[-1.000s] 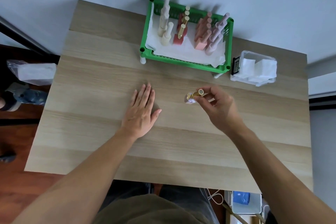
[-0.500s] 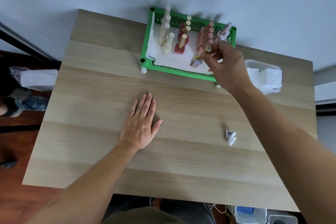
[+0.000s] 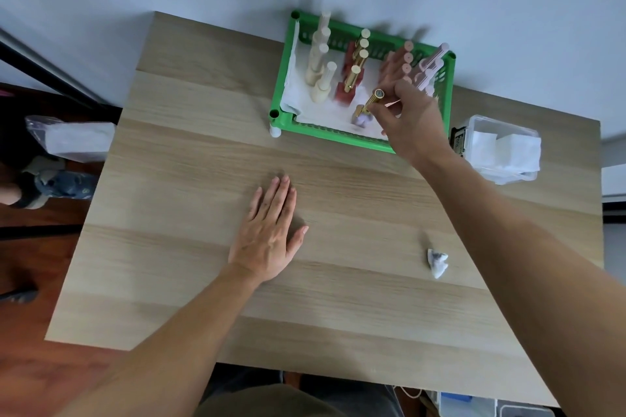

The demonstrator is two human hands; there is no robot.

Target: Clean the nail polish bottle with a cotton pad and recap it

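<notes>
Right hand pinches the capped nail polish bottle over the green basket, twelve o'clock; release upright next. Left hand flat; used cotton pad at four o'clock.

Wooden table with green basket, clear box, crumpled cotton pad.

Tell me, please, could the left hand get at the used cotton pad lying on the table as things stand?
Probably yes: the left hand lies flat and empty on the table, and only bare wood separates it from the crumpled cotton pad.
</notes>
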